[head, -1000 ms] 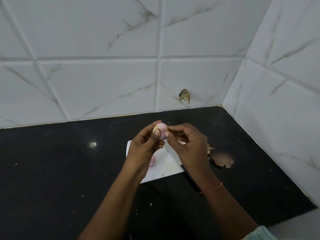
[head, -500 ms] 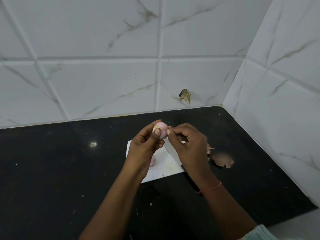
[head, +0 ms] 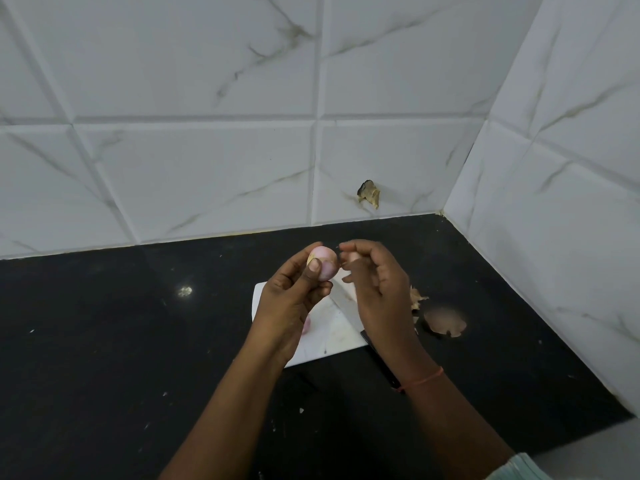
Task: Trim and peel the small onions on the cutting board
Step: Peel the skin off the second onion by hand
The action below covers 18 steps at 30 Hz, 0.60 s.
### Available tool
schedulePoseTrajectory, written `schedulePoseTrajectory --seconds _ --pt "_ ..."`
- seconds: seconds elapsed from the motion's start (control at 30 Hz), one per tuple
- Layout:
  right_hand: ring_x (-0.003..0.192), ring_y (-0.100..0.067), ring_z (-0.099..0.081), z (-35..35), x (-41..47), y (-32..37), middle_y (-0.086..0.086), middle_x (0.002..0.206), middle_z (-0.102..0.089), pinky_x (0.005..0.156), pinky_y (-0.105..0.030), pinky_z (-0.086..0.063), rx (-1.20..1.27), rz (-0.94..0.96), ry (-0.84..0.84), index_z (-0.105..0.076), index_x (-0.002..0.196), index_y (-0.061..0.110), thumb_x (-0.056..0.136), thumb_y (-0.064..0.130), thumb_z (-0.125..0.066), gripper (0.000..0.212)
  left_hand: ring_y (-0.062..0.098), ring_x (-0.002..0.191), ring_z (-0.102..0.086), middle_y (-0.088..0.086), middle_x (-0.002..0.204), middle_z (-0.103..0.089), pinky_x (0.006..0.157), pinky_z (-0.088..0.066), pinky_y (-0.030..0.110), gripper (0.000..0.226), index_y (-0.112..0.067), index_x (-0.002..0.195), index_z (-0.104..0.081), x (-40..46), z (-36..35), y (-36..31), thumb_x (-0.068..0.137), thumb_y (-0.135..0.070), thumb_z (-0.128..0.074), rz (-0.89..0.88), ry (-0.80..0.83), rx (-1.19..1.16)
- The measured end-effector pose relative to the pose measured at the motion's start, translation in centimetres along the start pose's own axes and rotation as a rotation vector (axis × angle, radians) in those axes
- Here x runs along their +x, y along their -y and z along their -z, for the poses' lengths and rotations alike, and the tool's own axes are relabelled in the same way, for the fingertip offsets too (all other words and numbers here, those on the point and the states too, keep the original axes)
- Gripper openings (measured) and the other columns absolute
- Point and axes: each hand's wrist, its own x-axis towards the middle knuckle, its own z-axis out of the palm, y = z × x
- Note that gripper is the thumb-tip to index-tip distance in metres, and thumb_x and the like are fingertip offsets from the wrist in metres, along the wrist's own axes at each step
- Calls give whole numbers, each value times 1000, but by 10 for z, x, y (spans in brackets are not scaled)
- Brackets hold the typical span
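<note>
Right hand [head: 377, 289] pulled off onion [head: 325, 266].

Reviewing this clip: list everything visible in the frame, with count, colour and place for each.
onion: one, pale pink, mostly peeled, held above the board
second onion: one, pink, on the board, mostly hidden behind the left wrist
cutting board: one, white, on the counter
knife: one, dark handle, lying across the board's right edge
onion skins: several, brown, on the counter right of the board
countertop: black
wall tiles: white, marbled
left hand: grips the onion
right hand: fingertips pinched beside the onion
</note>
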Motion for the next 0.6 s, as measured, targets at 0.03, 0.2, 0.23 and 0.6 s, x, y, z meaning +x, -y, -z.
schedulePoseTrajectory --seconds 0.03,0.2,0.23,0.6 --pt "89 -9 -65 1 0 2 8 96 -67 73 -21 -54 -21 21 23 -67 100 14 91 29 -60 19 18 94 -68 6 109 -75 85 -57 25 40 -17 121 -67 0 0 0 82 -27 -66 -9 -4 -3" --pt "87 -7 -61 1 0 -9 6 90 -65 74 -25 -52 -209 167 22 -67 89 10 87 14 -71 5 16 96 -72 4 109 -75 88 -57 27 46 -17 123 -66 0 0 0 79 -29 -68 -69 -15 50" --pt "87 -7 -60 1 1 -11 5 91 -64 74 -25 -52 -215 167 26 -66 89 10 88 12 -69 4 17 97 -72 4 111 -74 88 -57 27 46 -18 123 -66 -1 0 0 79 -30 -69 -80 -13 73" --pt "90 -10 -55 1 2 -15 5 95 -56 77 -21 -47 -252 105 154 -56 99 13 95 26 -50 15 19 83 -70 6 110 -72 82 -58 32 46 -20 122 -66 2 8 -1 77 -30 -74 -100 37 253"
